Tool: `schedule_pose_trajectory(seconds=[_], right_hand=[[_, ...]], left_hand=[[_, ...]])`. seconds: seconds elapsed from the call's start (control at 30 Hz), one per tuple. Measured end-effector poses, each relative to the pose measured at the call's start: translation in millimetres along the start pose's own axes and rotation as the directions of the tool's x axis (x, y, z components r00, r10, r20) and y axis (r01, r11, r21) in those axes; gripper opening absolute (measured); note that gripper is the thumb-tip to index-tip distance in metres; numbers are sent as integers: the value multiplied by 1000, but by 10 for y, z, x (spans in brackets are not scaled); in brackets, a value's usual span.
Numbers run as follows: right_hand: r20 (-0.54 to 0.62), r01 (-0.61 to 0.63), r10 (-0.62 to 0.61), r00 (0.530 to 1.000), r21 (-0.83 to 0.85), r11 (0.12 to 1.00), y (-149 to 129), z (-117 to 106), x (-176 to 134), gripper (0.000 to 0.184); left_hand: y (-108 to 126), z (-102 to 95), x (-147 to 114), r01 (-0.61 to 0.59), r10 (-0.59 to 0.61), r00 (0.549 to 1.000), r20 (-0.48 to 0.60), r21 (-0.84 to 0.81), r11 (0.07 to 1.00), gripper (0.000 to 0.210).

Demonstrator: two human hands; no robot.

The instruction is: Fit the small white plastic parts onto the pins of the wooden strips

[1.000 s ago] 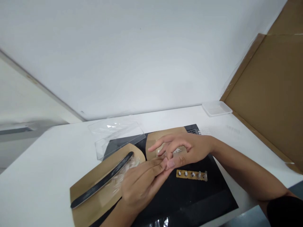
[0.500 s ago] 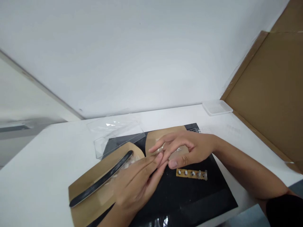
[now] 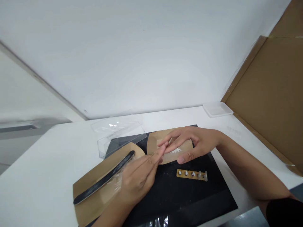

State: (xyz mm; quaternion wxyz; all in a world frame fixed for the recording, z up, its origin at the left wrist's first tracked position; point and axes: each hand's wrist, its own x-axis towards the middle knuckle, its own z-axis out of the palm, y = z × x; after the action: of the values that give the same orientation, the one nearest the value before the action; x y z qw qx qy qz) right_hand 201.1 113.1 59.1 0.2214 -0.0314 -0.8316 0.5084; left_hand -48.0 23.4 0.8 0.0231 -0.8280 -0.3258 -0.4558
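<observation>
My left hand (image 3: 142, 173) has its fingers pressed together around a fingertip of my right hand (image 3: 196, 142). The right hand is palm down, its other fingers stretched and its thumb apart. Both are above a black mat (image 3: 170, 195). Under the right hand lies a brown paper piece (image 3: 153, 142) with small white bits (image 3: 176, 150) on it. Just below the right thumb is a yellowish strip (image 3: 191, 175) with several small round pegs, clear pieces standing at its right end. Left of my left hand, a black nail file (image 3: 104, 178) rests on another brown paper piece (image 3: 82, 192).
A clear plastic case (image 3: 120, 138) lies at the mat's back left corner. A shallow translucent tray (image 3: 217, 109) is at the back right, by a cardboard panel (image 3: 267, 88). A white wall (image 3: 151, 63) rises behind the white table (image 3: 42, 170).
My left fingers have shifted slightly on the right hand's fingertip. The right hand has moved a little right and up, uncovering more of the paper with white bits.
</observation>
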Motion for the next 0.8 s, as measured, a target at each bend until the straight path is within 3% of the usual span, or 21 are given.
schedule_pose_trajectory(seconds=[0.1,0.2,0.3,0.43,0.67,0.8], right_hand=[[-34,-14,13,999,-52,999,-47,-58,-22,40],[-125,-47,28,992,-145,988,-83,-127,-51,32],[-206,-40,0,979,-188,981,-47,-153,-70,22],[-246,-117,70,967,-183,976,28,-121,-69,15],[-290,-212,157,944,-169,963,27,-46,-37,15],[-369,-314,250,895,-124,941,105,34,-12,11]], left_hand=[[-20,-23,8,150,-147,987,-58,56,987,46],[-66,-35,16,295,-278,945,-172,80,952,30],[-101,-6,10,206,-175,967,-183,162,965,16],[-88,44,4,88,-49,985,-165,238,967,7],[-83,85,-11,82,-31,982,-186,269,960,5],[-84,107,-48,98,-60,987,-152,261,960,26]])
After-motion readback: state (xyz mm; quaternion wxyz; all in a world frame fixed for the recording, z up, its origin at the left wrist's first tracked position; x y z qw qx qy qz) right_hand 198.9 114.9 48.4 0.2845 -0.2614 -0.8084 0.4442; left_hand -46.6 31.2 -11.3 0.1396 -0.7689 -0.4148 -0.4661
